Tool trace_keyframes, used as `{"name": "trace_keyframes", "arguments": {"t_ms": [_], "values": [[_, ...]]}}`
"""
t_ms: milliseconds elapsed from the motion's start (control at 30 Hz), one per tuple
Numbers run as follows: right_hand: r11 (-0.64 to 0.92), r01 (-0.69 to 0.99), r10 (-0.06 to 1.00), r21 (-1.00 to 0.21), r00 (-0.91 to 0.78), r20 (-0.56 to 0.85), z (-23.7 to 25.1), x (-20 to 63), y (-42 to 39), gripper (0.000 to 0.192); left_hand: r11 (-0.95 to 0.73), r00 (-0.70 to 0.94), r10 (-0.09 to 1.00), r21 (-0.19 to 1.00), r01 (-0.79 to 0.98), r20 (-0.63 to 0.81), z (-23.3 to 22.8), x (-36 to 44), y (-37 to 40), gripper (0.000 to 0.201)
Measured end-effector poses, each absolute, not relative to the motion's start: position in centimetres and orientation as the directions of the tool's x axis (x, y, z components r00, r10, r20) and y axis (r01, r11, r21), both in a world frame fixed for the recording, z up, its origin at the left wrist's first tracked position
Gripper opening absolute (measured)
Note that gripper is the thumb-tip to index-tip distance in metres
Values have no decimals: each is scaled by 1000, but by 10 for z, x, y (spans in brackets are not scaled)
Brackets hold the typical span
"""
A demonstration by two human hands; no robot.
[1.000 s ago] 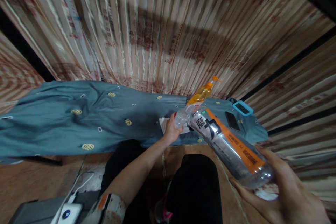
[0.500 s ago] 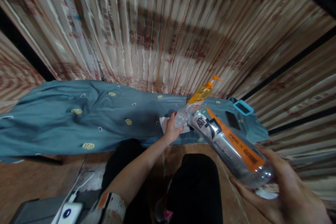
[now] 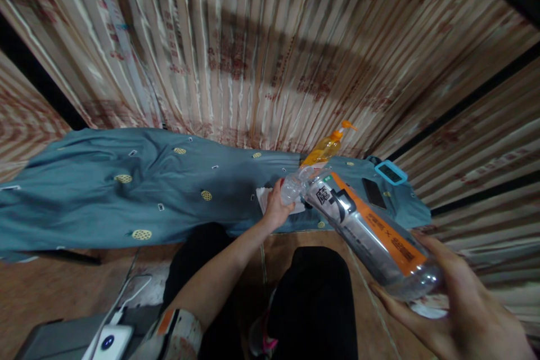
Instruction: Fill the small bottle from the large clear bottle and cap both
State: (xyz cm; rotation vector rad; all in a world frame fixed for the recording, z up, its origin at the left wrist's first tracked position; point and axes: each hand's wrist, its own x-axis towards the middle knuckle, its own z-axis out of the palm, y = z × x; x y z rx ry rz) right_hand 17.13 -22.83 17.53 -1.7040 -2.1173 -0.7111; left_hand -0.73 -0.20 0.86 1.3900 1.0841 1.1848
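My right hand [image 3: 459,304] is wrapped round the base end of a clear plastic drink bottle [image 3: 367,233] with a silver and orange label. The bottle is tilted, its neck end pointing up-left in view. My left hand [image 3: 279,208] is closed round a small clear plastic container [image 3: 292,188]; whether it is a cup or a bottle is hard to tell. The bottle's neck end meets or overlaps the container in view. Just behind them stands a pump bottle [image 3: 323,151] of yellow liquid with an orange pump top. White paper [image 3: 264,198] lies under my left hand.
A blue-green patterned cloth [image 3: 169,180] covers the long narrow table. At its right end are a dark phone [image 3: 373,193] and a light-blue framed device [image 3: 391,172]. A white power bank [image 3: 110,342] with a cable is at lower left. A pleated curtain [image 3: 253,67] hangs behind.
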Motion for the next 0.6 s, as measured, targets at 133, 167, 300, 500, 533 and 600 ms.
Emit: {"name": "trace_keyframes", "arguments": {"t_ms": [133, 167, 300, 500, 533, 600], "values": [[164, 973, 796, 163, -228, 560, 174, 174, -228, 76, -129, 114, 985, 991, 16, 127, 7, -8, -2, 81], [174, 969, 793, 176, -244, 558, 173, 176, -227, 77, -127, 113, 986, 992, 15, 124, 7, -8, -3, 81], [173, 961, 799, 215, -265, 539, 172, 178, -225, 77, -121, 117, 986, 993, 12, 118, 10, -8, -4, 80], [178, 964, 780, 200, -262, 568, 173, 174, -224, 75, -133, 99, 986, 991, 15, 131, 12, -8, -4, 80], [171, 966, 783, 195, -254, 568, 173, 174, -224, 76, -136, 98, 986, 991, 18, 134, 12, -9, -4, 80], [183, 960, 780, 212, -273, 564, 172, 178, -224, 77, -135, 101, 986, 991, 25, 132, 13, -9, -4, 80]]}}
